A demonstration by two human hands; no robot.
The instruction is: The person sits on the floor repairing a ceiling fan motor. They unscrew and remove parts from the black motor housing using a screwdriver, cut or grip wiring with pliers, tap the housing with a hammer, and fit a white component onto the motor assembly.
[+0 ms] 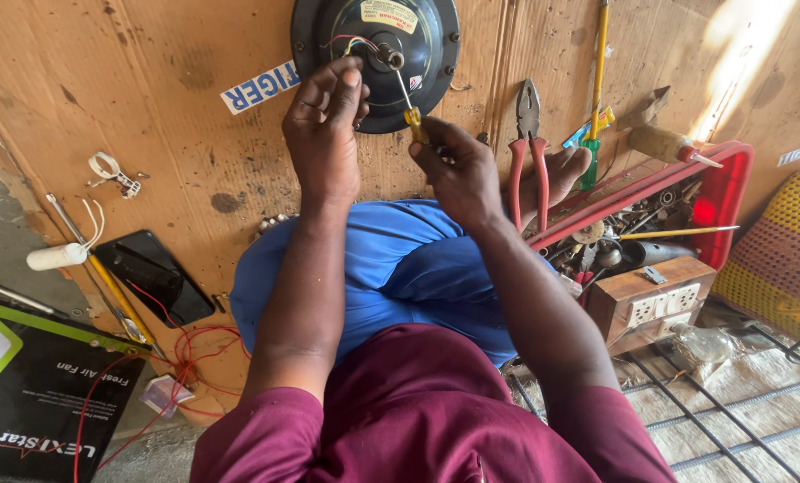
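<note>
The round black fan motor (375,63) lay on the cardboard sheet (149,134) ahead of the person's knees. The left hand (324,134) pinched the coloured wires (351,42) at its hub, grip closed on them. The right hand (458,170) was clamped on a yellow-handled screwdriver (409,107), tip at the centre shaft. Judging by this, the wires wanted holding aside and the blade kept square. Red-handled pliers (527,152) lay just beside.
</note>
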